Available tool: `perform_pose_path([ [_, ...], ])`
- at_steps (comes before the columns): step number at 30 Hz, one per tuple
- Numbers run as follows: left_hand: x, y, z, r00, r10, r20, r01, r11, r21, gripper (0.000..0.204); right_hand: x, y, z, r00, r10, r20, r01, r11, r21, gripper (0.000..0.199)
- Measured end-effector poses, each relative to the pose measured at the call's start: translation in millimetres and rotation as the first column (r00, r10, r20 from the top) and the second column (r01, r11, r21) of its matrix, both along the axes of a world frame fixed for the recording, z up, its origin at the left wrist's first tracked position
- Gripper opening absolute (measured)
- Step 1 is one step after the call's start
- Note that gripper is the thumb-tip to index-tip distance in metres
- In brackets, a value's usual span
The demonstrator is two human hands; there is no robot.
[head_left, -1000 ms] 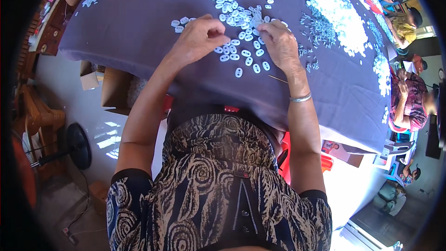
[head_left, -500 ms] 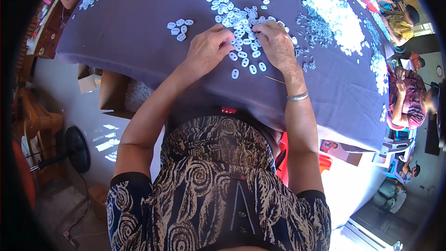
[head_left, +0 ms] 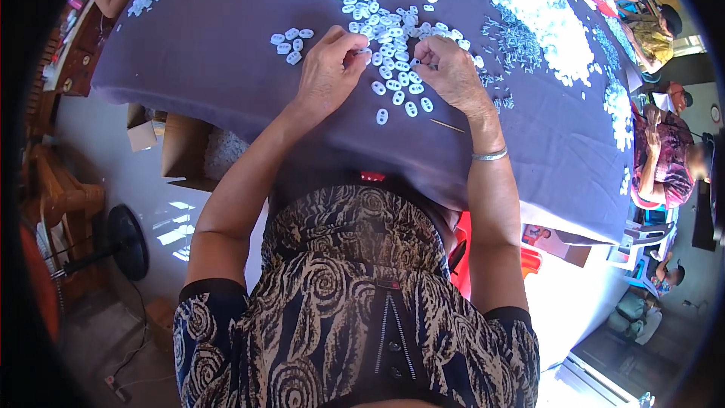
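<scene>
Small white oval plastic pieces, each with two dark holes, form a loose trail [head_left: 388, 51] on the cloth between my hands. My left hand [head_left: 326, 69] is on the left side of this trail, thumb and forefinger pinched together. A pale edge of a white piece shows at those fingertips, mostly hidden. Across the trail, my right hand [head_left: 451, 74] has its fingers curled in and pinches a white oval piece [head_left: 414, 63] by its edge. The two hands are apart. Several more oval pieces [head_left: 411, 109] lie singly on the near side of the trail.
A dark purple cloth [head_left: 219, 45] covers the table. A small cluster of pieces [head_left: 284, 48] lies left, a thin stick [head_left: 447, 125] near my right wrist. Small metal parts [head_left: 517, 45] and a large white heap [head_left: 555, 38] spread to the right. Other people sit around the table.
Both hands have drawn back slightly from the trail. My right wrist has shifted a little to the right, and the thin stick shows more fully. The white piece in my right fingertips is now visible.
</scene>
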State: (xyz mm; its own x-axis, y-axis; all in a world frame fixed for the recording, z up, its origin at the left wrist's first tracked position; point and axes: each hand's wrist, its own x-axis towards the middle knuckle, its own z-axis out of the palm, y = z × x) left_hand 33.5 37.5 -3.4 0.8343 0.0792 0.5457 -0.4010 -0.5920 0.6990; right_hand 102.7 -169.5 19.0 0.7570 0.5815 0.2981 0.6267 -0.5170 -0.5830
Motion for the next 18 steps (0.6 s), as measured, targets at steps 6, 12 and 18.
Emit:
perform_pose_path([
  [6,-2.1,-2.1,6.0,1.000,-0.019,0.015,0.020,0.998,-0.054,0.013,-2.5,3.3,-1.6,0.976,-0.040,-0.212,0.080,0.980,0.185,0.008],
  [12,-7.0,-12.5,11.1,0.983,-0.176,-0.046,0.158,0.951,-0.266,0.013,-10.9,12.0,5.5,0.922,0.176,-0.345,0.016,0.873,0.487,0.002],
  [18,-9.4,-15.5,11.4,0.912,-0.398,-0.100,0.288,0.794,-0.536,0.019,-19.8,15.0,17.5,0.899,0.194,-0.394,-0.059,0.943,0.328,0.005],
])
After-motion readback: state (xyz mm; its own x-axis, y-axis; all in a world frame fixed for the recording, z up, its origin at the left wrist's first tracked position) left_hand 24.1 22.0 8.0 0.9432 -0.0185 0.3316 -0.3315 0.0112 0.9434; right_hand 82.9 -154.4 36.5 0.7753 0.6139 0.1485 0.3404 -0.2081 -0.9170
